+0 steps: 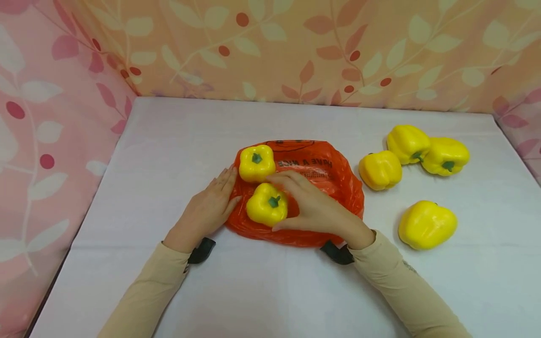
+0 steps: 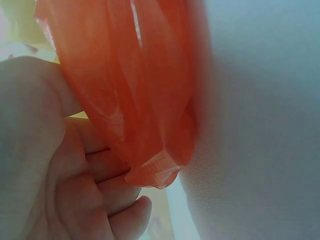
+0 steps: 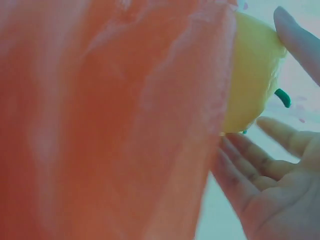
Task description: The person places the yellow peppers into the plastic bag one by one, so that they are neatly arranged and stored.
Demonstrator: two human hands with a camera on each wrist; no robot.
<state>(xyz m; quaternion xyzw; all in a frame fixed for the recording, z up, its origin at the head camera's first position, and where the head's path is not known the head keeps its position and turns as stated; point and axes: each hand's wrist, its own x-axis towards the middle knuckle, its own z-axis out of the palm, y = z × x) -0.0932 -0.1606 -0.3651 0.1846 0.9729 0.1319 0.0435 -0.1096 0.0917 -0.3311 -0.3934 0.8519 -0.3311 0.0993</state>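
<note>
A red plastic bag [image 1: 314, 188] with dark print lies on the table, and two yellow bell peppers rest on it. My left hand [image 1: 211, 202] lies with extended fingers along the bag's left edge, beside the far bell pepper [image 1: 256, 171]. In the left wrist view its fingers [image 2: 100, 170] touch the bag. My right hand [image 1: 310, 204] is spread around the right side of the nearer bell pepper [image 1: 264, 209], thumb low and fingers at the top. The right wrist view shows that pepper [image 3: 252, 70] between thumb and loosely extended fingers, away from the palm.
To the right, three more yellow peppers [image 1: 407, 143] sit in a group towards the back. A single yellow pepper [image 1: 428, 225] lies nearer the front. White cloth covers the table [image 1: 270, 291]. Patterned curtains [image 1: 270, 51] stand behind and at the sides.
</note>
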